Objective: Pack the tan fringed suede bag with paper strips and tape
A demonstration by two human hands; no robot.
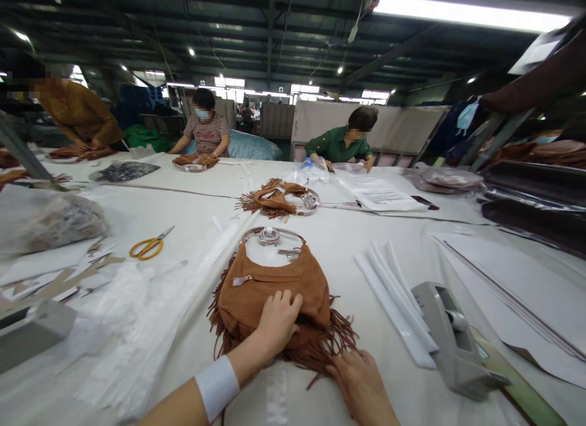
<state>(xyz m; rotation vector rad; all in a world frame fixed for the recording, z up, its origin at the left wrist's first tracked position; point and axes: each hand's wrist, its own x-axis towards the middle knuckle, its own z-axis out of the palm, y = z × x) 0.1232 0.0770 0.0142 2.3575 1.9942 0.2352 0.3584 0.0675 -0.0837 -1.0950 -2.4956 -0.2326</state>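
Observation:
A brown suede handbag with long fringe lies on the white table in front of me, its strap end pointing away. A zipper with a wrapped pull runs across its upper part. My left hand is on the lower middle of the handbag, fingers bent and gripping the suede. Down at the bag's lower right edge, my right hand has its fingers closed around strands of the fringe. A coiled, wrapped strap rests inside the handle's loop.
Yellow-handled scissors and paper scraps lie left. Rolled white sheets and a grey tape dispenser lie right. Another fringed bag is farther back. Several co-workers, including a person in green, work across the table.

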